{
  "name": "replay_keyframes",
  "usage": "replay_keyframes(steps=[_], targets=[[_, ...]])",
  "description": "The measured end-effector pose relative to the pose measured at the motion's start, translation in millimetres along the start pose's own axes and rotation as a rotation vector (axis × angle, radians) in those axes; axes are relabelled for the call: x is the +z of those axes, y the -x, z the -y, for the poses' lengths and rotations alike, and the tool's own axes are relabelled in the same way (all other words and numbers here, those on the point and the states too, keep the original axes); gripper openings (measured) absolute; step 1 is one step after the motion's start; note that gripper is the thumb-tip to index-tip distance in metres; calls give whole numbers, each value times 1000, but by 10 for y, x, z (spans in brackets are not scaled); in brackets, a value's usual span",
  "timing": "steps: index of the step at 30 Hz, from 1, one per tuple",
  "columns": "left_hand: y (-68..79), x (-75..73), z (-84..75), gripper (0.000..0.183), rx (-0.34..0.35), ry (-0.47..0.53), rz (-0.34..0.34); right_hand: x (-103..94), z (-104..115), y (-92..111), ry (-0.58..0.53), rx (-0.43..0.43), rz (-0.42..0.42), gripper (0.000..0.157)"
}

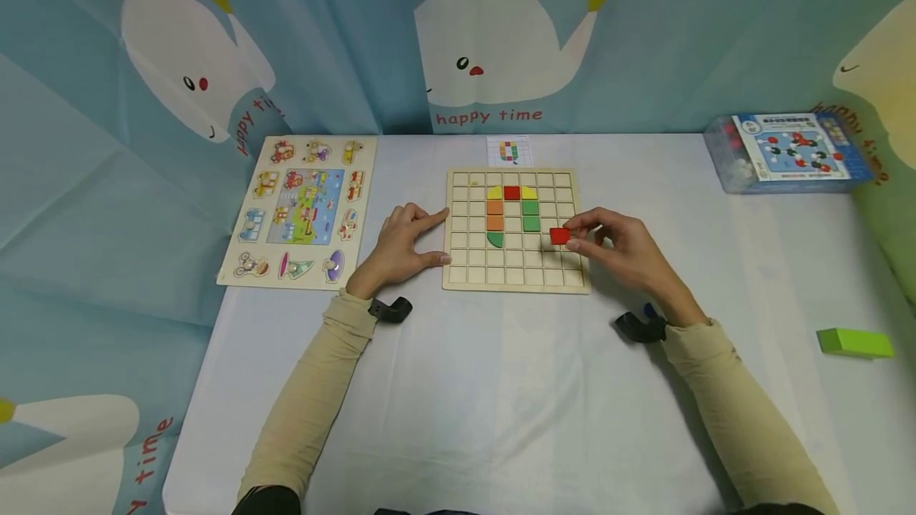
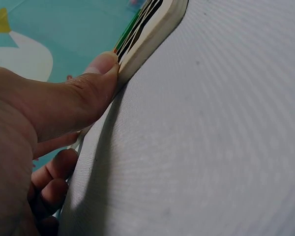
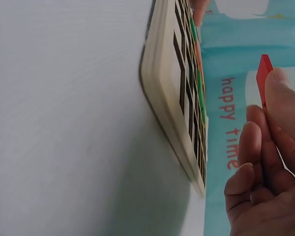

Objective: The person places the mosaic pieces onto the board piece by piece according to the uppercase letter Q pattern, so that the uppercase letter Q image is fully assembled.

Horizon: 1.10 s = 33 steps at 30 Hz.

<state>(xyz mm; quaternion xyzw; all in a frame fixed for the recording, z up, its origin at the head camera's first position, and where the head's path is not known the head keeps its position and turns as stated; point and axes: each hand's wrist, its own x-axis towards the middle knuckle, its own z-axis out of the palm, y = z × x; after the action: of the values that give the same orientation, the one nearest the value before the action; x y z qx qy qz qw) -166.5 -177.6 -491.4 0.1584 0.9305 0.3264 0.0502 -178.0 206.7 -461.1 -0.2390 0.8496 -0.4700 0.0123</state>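
My right hand (image 1: pixel 621 248) pinches a red square tile (image 1: pixel 559 236) between thumb and fingers, above the right part of a wooden grid board (image 1: pixel 515 278). In the right wrist view the tile (image 3: pixel 264 78) is held up, apart from the board. My left hand (image 1: pixel 402 249) touches the board's left edge with the thumb (image 2: pixel 102 64) and index fingertip, the two spread apart. Set in the grid are a red tile (image 1: pixel 511 193), two yellow corner pieces, two orange tiles (image 1: pixel 495 215), green tiles (image 1: pixel 530 215) and a rounded green piece (image 1: pixel 494 239).
A small pattern card (image 1: pixel 509 152) lies behind the board. To the left is a wooden picture puzzle (image 1: pixel 243 249). A clear box with a blue label (image 1: pixel 794 151) stands at the back right, and a green block (image 1: pixel 855 343) lies at the far right.
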Motion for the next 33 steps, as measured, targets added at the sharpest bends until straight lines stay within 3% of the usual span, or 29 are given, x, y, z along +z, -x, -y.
replay_keyframes(steps=[11,33], targets=[[-10,-1,12,84,6,9,-3,115,14,-161,60,-107,23,26],[-12,-13,10,84,3,17,2,334,26,-332,122,-115,82,24]])
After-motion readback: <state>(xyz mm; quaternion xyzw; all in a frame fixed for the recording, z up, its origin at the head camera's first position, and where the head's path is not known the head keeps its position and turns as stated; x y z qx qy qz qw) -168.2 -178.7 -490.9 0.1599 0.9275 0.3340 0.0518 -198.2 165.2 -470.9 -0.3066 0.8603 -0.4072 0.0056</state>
